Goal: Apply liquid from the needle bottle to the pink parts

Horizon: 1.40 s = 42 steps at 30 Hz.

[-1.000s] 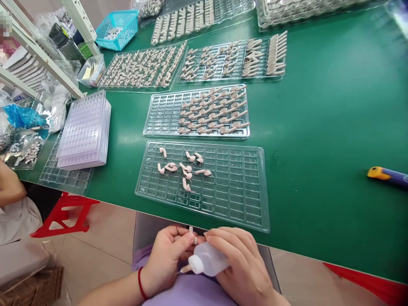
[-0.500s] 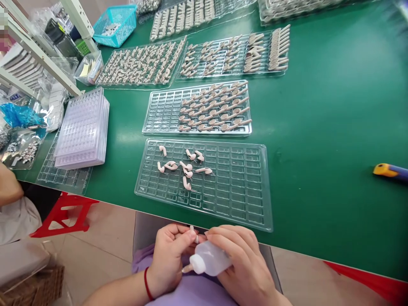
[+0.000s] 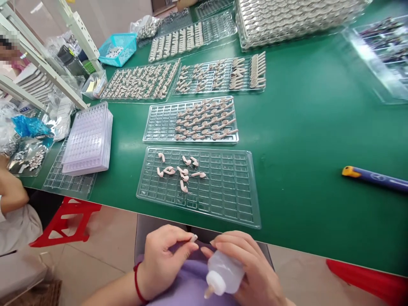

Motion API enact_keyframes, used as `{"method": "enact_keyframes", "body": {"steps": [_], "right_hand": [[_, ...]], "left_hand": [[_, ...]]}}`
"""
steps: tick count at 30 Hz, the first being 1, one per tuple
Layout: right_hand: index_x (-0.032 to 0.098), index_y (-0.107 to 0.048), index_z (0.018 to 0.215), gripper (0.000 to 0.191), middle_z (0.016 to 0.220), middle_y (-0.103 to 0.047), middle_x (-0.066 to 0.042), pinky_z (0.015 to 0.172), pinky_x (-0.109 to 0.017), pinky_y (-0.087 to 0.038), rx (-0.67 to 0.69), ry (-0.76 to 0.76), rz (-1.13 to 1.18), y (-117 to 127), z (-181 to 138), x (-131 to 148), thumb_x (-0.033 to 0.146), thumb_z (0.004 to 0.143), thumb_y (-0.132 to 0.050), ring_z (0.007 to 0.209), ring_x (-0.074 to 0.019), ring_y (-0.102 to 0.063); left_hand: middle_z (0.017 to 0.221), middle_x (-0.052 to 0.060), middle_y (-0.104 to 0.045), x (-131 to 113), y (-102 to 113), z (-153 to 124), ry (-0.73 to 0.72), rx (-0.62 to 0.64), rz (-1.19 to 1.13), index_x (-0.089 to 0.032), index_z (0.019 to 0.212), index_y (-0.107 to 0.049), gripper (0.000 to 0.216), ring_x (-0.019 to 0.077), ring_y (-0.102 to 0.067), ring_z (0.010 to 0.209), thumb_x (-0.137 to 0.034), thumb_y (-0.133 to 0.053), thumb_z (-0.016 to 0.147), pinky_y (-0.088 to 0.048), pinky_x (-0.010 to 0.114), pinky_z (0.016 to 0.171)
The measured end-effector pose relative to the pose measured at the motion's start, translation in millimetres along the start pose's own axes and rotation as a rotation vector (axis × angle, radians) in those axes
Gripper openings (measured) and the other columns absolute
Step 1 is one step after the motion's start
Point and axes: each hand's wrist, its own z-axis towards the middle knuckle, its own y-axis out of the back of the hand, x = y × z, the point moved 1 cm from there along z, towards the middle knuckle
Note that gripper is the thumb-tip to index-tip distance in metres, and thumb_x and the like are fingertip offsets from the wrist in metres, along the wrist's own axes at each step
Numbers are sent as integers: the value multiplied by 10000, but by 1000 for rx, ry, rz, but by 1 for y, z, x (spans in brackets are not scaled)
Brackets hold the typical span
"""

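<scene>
My left hand (image 3: 164, 259) pinches a small pale plastic part (image 3: 194, 238) between thumb and fingertips, just below the table edge over my lap. My right hand (image 3: 250, 272) is wrapped round a small translucent squeeze bottle (image 3: 223, 274) whose nozzle points down and left, away from the part. Straight ahead on the green table (image 3: 318, 127) lies a clear grid tray (image 3: 229, 191) with several loose pinkish parts (image 3: 180, 172) in its left half. Behind it sits a second tray (image 3: 159, 121) with rows of beige stemmed parts (image 3: 207, 121).
More filled trays (image 3: 143, 80) and stacked trays (image 3: 287, 17) cover the far table. A pile of lilac trays (image 3: 87, 140) sits at left, a blue basket (image 3: 116, 49) behind it. A blue-and-yellow tool (image 3: 372, 177) lies at right. Another person's arm (image 3: 11, 195) is at the left edge.
The bottle has swung away from the small part, its nozzle now pointing down. My hands have drawn slightly apart, and the view has tilted up to show more of the far table.
</scene>
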Motion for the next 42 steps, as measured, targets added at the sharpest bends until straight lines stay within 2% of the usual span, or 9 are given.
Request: {"method": "enact_keyframes", "body": {"steps": [2, 3, 6, 13, 21, 24, 27, 36, 42], "right_hand": [[190, -546, 1059, 316, 829, -660, -38, 643, -305, -551, -13, -19, 40, 3, 2, 2, 34, 801, -642, 761, -160, -600], [190, -545, 1062, 333, 833, -658, -35, 646, -302, -552, -19, -32, 57, 4, 3, 3, 28, 792, -653, 762, -157, -602], [187, -548, 1067, 336, 842, -656, -35, 647, -292, -554, -20, -60, 79, 5, 3, 2, 43, 789, -672, 762, -154, -607], [209, -552, 1102, 338, 873, -648, -39, 645, -306, -563, -21, -166, 84, 12, -3, -7, 165, 803, -704, 776, -175, -633], [216, -555, 1054, 266, 848, -648, -44, 600, -278, -577, -69, -222, 56, 21, 8, -7, 176, 824, -681, 717, -169, -657], [194, -535, 1086, 323, 924, -674, -73, 744, -320, -612, -50, -142, 115, 21, 11, -1, 95, 805, -659, 823, -189, -700], [181, -507, 1079, 324, 981, -687, -93, 936, -423, -569, 5, -40, 206, 18, 13, 7, 49, 802, -611, 908, -207, -719], [176, -503, 1080, 280, 996, -694, -108, 966, -449, -547, 81, -21, 184, 3, 13, 8, 113, 828, -609, 997, -220, -702], [191, -500, 1082, 310, 987, -677, -84, 974, -455, -536, -78, -124, 225, 23, 17, -2, 95, 815, -624, 947, -246, -726]], "left_hand": [[826, 69, -738, -8, 8, 2, -312, -33, 245, -158, 964, -739, 142, 155, -674, 743, -120, -701, 833, -557, 243, 676], [821, 68, -727, -10, 10, 4, -407, -46, 329, -151, 995, -725, 167, 155, -665, 738, -107, -694, 837, -556, 248, 668], [790, 54, -695, -15, 16, 9, -518, -55, 475, -146, 1036, -694, 192, 156, -636, 726, -101, -680, 850, -546, 261, 649], [770, 36, -658, -21, 22, 18, -610, -68, 556, -151, 1073, -671, 204, 141, -600, 695, -102, -651, 876, -530, 254, 610], [752, 31, -648, -25, 20, 21, -556, -54, 550, -163, 1026, -673, 155, 139, -571, 658, -123, -643, 879, -506, 257, 588], [760, 35, -651, -25, 17, 19, -550, -29, 563, -162, 1022, -666, 160, 144, -572, 665, -113, -640, 872, -505, 261, 603], [765, 41, -655, -26, 13, 18, -560, -6, 589, -158, 1021, -658, 156, 150, -571, 672, -116, -630, 874, -504, 262, 609], [726, 43, -646, -32, 9, 18, -664, 2, 638, -143, 956, -634, 87, 148, -573, 639, -128, -573, 895, -508, 264, 589], [739, 52, -658, -30, 11, 16, -711, -4, 636, -127, 985, -629, 139, 154, -594, 645, -93, -615, 851, -523, 276, 599]]}}
